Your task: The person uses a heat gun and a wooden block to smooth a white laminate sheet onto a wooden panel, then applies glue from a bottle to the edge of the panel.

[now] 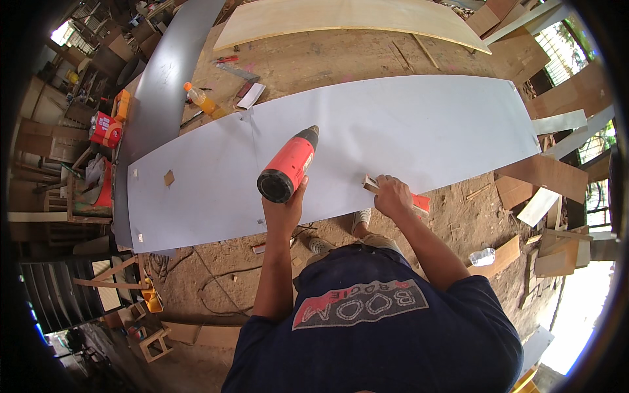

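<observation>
My left hand (285,203) grips a red-and-black heat gun (285,167), raised over a long pale grey panel (432,118) with its nozzle pointing away from me. My right hand (392,193) is closed on a narrow tool (370,183) with a pale block at the left end and a red-orange part (420,203) at the right, at the panel's near edge; its exact kind is unclear. A small brown scrap (168,177) lies on the panel's left part.
Behind are a plywood board (347,16), an orange-liquid bottle (203,101) and a square (246,85). A grey sheet (160,78) and red can (105,131) are left. Offcuts (544,173) crowd the right; cables (203,288) and a clear container (483,257) are below.
</observation>
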`<state>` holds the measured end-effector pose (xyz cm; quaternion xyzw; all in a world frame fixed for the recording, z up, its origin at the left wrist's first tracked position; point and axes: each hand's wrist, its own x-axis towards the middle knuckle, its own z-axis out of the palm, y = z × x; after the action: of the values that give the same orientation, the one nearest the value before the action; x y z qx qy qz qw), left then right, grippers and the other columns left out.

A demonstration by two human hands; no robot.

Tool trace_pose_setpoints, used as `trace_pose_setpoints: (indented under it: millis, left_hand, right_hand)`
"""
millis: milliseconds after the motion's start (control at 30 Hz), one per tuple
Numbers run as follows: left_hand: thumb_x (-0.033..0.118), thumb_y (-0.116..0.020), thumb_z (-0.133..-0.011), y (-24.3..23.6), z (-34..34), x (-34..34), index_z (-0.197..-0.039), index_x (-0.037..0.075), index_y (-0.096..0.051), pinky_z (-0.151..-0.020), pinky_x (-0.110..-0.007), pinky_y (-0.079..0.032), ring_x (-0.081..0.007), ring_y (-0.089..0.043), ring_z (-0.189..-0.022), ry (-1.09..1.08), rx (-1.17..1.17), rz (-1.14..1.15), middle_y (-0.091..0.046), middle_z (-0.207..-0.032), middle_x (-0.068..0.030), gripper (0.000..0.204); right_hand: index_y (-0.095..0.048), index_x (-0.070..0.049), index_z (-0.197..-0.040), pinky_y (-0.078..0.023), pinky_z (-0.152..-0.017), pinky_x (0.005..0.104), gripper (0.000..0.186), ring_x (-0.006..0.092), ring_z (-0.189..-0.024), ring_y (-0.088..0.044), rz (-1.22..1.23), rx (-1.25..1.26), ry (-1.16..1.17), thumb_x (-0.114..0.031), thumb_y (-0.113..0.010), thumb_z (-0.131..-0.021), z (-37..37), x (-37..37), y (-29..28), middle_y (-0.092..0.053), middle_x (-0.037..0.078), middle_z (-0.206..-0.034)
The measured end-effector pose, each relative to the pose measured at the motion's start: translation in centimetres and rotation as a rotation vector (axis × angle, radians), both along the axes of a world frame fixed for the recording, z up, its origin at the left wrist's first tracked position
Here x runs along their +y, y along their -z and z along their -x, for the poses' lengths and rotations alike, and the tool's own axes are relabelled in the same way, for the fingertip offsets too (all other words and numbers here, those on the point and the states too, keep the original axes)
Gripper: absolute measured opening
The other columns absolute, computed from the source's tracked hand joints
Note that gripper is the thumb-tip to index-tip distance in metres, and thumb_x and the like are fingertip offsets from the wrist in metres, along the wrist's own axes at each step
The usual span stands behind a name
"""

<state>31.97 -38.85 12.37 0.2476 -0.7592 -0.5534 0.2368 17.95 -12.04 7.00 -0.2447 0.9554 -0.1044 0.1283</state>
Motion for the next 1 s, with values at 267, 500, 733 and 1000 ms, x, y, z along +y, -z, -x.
trace_pose_setpoints:
  millis: [267, 500, 733, 1000]
  left_hand:
    - [0.024, -0.083, -0.097, -0.27, -0.14, 0.03, -0.124, -0.003, -0.067, -0.091, -0.042, -0.057, -0.0286, -0.073, -0.102, 0.006, -0.034, 0.008, -0.074, -0.113, -0.0169, 0.041]
    - [0.022, -0.083, -0.096, -0.18, -0.09, 0.13, -0.122, -0.004, -0.066, -0.091, -0.042, -0.057, -0.0285, -0.072, -0.101, 0.005, -0.026, -0.018, -0.073, -0.111, -0.0167, 0.040]
    - [0.020, -0.084, -0.095, -0.52, -0.12, 0.44, -0.122, -0.005, -0.065, -0.092, -0.041, -0.056, -0.0272, -0.071, -0.101, 0.019, -0.046, -0.079, -0.073, -0.111, -0.0158, 0.040]
    - [0.021, -0.084, -0.096, 0.02, -0.31, 0.25, -0.121, -0.003, -0.067, -0.091, -0.042, -0.056, -0.0279, -0.071, -0.101, 0.006, -0.084, -0.053, -0.074, -0.111, -0.0156, 0.039]
  right_hand:
    - [-0.070, -0.005, -0.124, -0.055, -0.101, 0.0494, 0.039, 0.0365, -0.118, -0.069, -0.053, -0.051, 0.027, -0.011, -0.069, -0.086, 0.27, -0.08, 0.02, -0.073, 0.018, -0.120]
    - [-0.070, -0.005, -0.125, -0.055, -0.102, 0.0495, 0.039, 0.0366, -0.118, -0.069, -0.047, -0.045, 0.025, -0.011, -0.069, -0.086, 0.26, -0.07, 0.24, -0.073, 0.018, -0.121]
    - [-0.070, -0.005, -0.123, -0.055, -0.100, 0.0503, 0.038, 0.0372, -0.117, -0.069, -0.045, -0.051, 0.036, -0.009, -0.069, -0.085, 0.21, -0.12, 0.09, -0.073, 0.017, -0.119]
    - [-0.069, -0.006, -0.121, -0.056, -0.098, 0.0499, 0.037, 0.0362, -0.116, -0.069, -0.041, -0.017, 0.021, -0.010, -0.070, -0.084, 0.15, -0.01, 0.63, -0.073, 0.016, -0.117]
